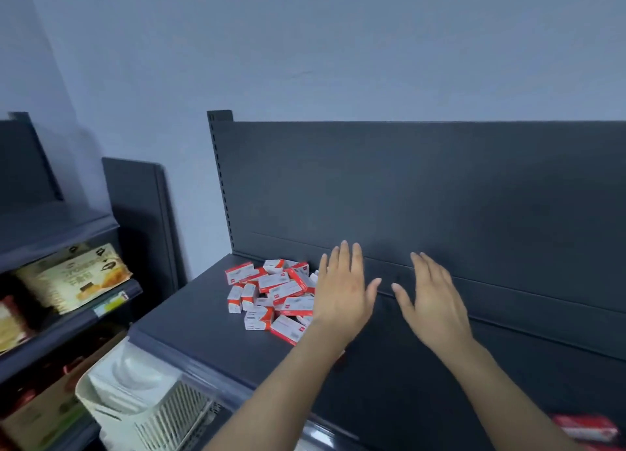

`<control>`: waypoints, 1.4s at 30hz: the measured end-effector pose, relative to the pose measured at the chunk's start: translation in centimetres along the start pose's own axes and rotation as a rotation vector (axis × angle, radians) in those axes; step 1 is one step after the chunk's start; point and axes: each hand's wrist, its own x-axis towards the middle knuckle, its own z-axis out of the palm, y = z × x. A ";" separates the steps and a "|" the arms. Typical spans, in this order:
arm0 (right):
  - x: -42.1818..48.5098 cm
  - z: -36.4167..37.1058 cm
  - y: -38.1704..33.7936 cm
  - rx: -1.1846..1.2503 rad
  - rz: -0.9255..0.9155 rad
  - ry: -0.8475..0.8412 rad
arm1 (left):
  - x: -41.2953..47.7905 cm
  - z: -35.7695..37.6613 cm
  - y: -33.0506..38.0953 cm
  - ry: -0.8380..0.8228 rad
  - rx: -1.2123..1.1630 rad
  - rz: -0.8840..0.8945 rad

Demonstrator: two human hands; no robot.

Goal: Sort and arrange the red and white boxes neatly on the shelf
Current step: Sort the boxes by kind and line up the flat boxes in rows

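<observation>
- Head view: a pile of red and white boxes [274,294] lies on the dark shelf [203,318], a bit left of the middle of the frame, near the shelf's back left corner.
- The boxes are in a messy heap and point many ways.
- Most lie flat, with their long sides going roughly left to right or on a slant.
- Two at the left edge of the pile stand up on end, long side up and down.
- The front box lies flat, and its long side slants down to the lower right.
- The left hand [342,291] is at the right edge of the pile, flat, with straight fingers pointing up the frame. It holds nothing. It covers some boxes, but I cannot tell if it touches them.
- The right hand [433,301] is just beside it, at the middle right of the frame. It is flat too, with fingers spread, and holds nothing.
- Both hands are in front of the dark back panel [440,196].
- At the left of the frame, a yellow snack bag [74,277] sits on another rack.
- A white basket [135,393] is at the lower left.
- A blurry red pack [586,430] is in the lower right corner.
</observation>
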 end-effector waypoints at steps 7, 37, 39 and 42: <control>3.1 7.6 -11.9 0.052 -0.088 -0.144 | 0.4 -0.7 -13.7 -0.075 -0.039 -0.136; 4.8 18.5 -18.9 -0.163 -0.280 -0.645 | 1.6 6.7 -25.1 -0.335 -0.194 -0.728; 4.9 18.1 -19.1 -0.105 -0.251 -0.620 | 1.6 5.9 -25.3 -0.292 -0.213 -0.745; 5.4 16.7 -19.1 -0.032 -0.214 -0.536 | 2.4 4.4 -25.3 -0.201 -0.204 -0.708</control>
